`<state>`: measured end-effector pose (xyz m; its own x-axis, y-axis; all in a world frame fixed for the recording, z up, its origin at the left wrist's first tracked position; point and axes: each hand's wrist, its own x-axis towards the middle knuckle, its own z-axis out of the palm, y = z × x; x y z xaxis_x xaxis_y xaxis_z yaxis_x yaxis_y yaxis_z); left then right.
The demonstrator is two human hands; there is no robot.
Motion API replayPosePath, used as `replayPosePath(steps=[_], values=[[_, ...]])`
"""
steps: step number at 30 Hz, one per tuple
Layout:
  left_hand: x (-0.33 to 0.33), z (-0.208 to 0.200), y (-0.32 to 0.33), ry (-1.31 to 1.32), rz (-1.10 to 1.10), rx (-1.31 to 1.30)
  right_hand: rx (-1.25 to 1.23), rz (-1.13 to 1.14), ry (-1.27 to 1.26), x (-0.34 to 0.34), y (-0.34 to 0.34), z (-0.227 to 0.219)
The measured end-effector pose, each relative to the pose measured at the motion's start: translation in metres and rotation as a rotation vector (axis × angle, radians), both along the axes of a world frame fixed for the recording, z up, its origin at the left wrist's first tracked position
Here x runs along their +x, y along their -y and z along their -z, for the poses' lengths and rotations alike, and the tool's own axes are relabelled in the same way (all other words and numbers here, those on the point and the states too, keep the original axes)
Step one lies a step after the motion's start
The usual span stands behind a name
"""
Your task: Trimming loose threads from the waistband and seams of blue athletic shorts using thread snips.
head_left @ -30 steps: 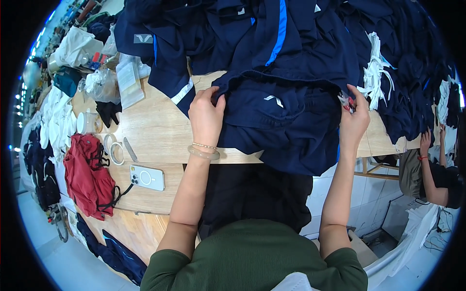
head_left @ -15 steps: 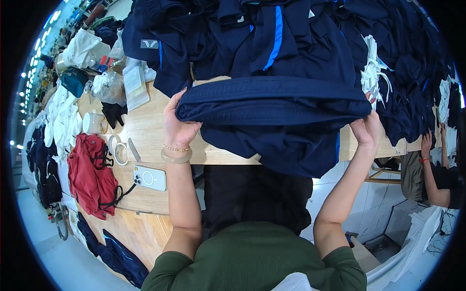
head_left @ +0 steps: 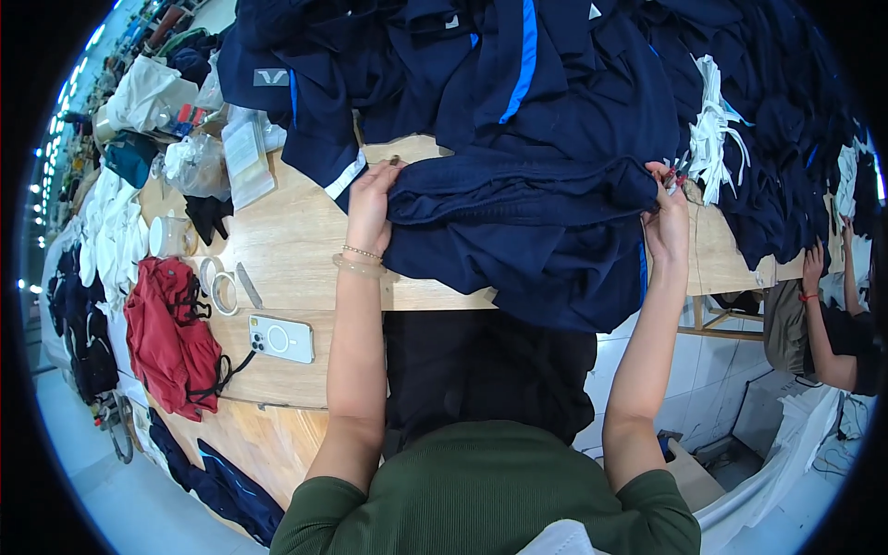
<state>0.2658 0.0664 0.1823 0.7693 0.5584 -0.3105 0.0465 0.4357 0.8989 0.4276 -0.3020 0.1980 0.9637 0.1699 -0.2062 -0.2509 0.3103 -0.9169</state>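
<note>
navy garment pile (head_left: 592, 88) cut off above, red object (head_left: 673, 177) in right hand (head_left: 667, 225) partly hidden

Left of the left hand (head_left: 370, 205), the pale wooden table (head_left: 291, 231) gives free passage; nearer the body, a white rectangular phone (head_left: 281, 339) lies in the way. Beyond, heaped navy cloth garments (head_left: 592, 88) block passing.

Hands on the held navy garment (head_left: 523, 250): I count 2, left hand (head_left: 370, 208) and right hand (head_left: 668, 227). Held garment: 1. Bracelets (head_left: 357, 266): 2. Pale ring-shaped rolls (head_left: 215, 296): 2. Phone (head_left: 281, 339): 1. Red cloth item (head_left: 171, 338): 1. Co-worker's hands (head_left: 813, 266): 2 visible. Piled navy garments (head_left: 601, 92): overlapping, uncountable from where I stand.
</note>
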Motion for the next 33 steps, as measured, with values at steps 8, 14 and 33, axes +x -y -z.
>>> replayPosePath(steps=[8,14,33], values=[[-0.030,-0.010,-0.055,-0.143,-0.582,0.494,-0.273,0.033,0.096,-0.009,-0.012,-0.015],[0.000,-0.078,0.051,0.205,0.205,1.305,-0.746,0.345,0.550,-0.021,-0.020,-0.032],[0.062,-0.086,0.095,-0.036,0.542,1.149,-0.441,-0.094,0.354,-0.070,-0.054,-0.096]])
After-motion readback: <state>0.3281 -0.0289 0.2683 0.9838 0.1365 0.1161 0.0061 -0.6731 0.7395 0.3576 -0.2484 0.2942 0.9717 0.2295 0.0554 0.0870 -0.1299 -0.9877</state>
